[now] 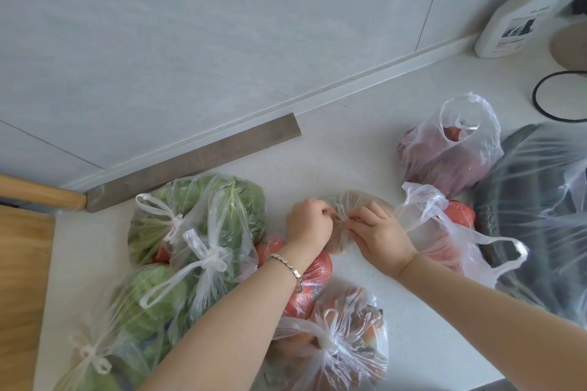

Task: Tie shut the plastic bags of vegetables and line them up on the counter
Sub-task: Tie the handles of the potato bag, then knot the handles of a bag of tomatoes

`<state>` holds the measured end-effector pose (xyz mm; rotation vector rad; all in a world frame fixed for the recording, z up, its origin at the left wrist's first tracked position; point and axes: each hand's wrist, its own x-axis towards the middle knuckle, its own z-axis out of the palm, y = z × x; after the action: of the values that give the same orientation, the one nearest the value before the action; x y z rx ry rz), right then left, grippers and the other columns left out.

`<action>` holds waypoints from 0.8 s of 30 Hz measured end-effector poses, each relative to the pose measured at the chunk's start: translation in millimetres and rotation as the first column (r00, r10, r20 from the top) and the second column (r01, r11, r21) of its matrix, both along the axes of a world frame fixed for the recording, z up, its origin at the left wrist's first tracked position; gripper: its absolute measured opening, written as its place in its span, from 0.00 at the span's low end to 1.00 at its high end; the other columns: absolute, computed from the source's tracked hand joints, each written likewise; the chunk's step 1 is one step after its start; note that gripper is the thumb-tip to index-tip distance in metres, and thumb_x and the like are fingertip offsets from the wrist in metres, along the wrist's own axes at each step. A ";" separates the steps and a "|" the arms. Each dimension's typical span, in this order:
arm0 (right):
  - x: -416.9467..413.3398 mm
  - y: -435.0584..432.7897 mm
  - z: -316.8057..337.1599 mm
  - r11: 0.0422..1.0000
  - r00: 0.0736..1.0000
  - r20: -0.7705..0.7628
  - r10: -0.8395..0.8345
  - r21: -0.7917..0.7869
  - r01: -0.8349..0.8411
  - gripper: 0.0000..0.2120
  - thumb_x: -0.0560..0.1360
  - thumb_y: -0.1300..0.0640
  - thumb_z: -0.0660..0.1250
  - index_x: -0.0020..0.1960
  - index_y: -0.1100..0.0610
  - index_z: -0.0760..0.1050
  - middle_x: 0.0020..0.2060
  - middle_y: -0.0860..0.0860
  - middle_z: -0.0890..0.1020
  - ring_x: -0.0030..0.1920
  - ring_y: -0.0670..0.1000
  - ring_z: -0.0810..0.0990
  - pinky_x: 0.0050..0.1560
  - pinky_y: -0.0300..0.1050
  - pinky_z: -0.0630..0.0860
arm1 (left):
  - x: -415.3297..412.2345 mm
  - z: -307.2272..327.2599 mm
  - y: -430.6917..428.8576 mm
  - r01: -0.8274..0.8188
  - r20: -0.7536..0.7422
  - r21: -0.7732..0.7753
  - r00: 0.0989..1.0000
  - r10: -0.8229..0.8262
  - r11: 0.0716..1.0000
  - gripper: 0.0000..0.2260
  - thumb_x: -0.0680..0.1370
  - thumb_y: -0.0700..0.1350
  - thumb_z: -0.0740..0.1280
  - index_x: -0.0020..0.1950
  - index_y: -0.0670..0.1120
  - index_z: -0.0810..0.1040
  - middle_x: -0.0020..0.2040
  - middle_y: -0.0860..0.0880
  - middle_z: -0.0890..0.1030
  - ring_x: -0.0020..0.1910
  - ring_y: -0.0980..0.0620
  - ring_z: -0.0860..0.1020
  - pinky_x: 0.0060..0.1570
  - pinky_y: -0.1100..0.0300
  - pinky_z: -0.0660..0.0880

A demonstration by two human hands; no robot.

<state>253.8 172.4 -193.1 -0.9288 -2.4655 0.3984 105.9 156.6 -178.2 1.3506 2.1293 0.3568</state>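
My left hand (pixel 307 221) and my right hand (pixel 379 233) both pinch the gathered top of a small clear bag with brownish contents (pixel 351 200) in the middle of the white counter (pixel 349 143). To the left lie knotted bags of green vegetables (pixel 203 212), with another green one (pixel 152 292) nearer me. A knotted bag of orange and brown produce (pixel 340 336) sits close to me. A red tomato bag (pixel 313 282) lies under my left forearm. On the right, an unknotted bag of red produce (pixel 444 231) and an open-handled purple one (pixel 451 152) rest.
A large dark bag (pixel 540 209) fills the right side. A white bottle (pixel 508 31) and a black cord loop (pixel 559 95) stand at the back right. A wooden board (pixel 22 279) lies at the left edge, a metal strip (pixel 197 162) along the wall.
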 end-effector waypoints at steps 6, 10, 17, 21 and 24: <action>-11.4 -8.4 10.1 0.968 0.973 0.181 -0.140 -0.183 0.174 0.06 0.71 0.60 0.66 0.41 0.57 0.82 0.40 0.51 0.82 0.45 0.54 0.75 0.48 0.46 0.75 | 1.9 6.7 -2.1 -0.010 -0.113 -0.051 0.994 0.005 0.999 0.11 0.74 0.40 0.61 0.47 0.49 0.83 0.50 0.47 0.83 0.51 0.43 0.79 0.49 0.55 0.74; -16.5 1.9 43.9 0.785 0.929 0.355 -0.106 -0.543 0.298 0.09 0.75 0.59 0.62 0.51 0.55 0.80 0.52 0.51 0.80 0.55 0.52 0.76 0.53 0.41 0.71 | 2.0 23.0 0.6 0.111 -0.196 -0.050 0.973 -0.119 0.993 0.13 0.76 0.39 0.59 0.55 0.49 0.79 0.57 0.45 0.78 0.57 0.43 0.73 0.56 0.53 0.70; 46.2 -17.5 119.4 0.903 0.947 0.183 -0.264 -0.298 0.309 0.07 0.74 0.60 0.65 0.48 0.57 0.81 0.46 0.52 0.83 0.49 0.53 0.77 0.55 0.38 0.70 | 24.5 51.5 -4.2 0.338 -0.058 0.043 0.940 -0.336 0.940 0.10 0.77 0.42 0.59 0.52 0.48 0.78 0.57 0.47 0.78 0.57 0.46 0.75 0.56 0.59 0.69; 92.0 -23.4 131.1 0.851 0.772 0.473 -0.424 -0.084 0.519 0.23 0.70 0.43 0.66 0.62 0.51 0.71 0.58 0.50 0.75 0.62 0.55 0.68 0.63 0.49 0.64 | 64.1 59.0 -9.2 0.501 0.029 0.094 0.863 -0.505 0.860 0.11 0.76 0.46 0.61 0.57 0.48 0.76 0.56 0.47 0.79 0.56 0.47 0.76 0.47 0.65 0.66; 117.7 -19.6 127.7 0.748 0.619 0.701 -0.355 -0.184 0.637 0.26 0.71 0.41 0.64 0.64 0.52 0.65 0.55 0.52 0.77 0.57 0.55 0.74 0.56 0.50 0.71 | 94.6 57.5 -7.4 0.557 -0.077 0.169 0.830 -0.552 0.813 0.23 0.74 0.50 0.64 0.66 0.44 0.66 0.62 0.41 0.71 0.59 0.41 0.71 0.58 0.54 0.67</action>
<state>371.5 152.9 -65.4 -2.2173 -2.5166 0.4750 200.4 149.1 -120.7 2.0145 1.6372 0.2972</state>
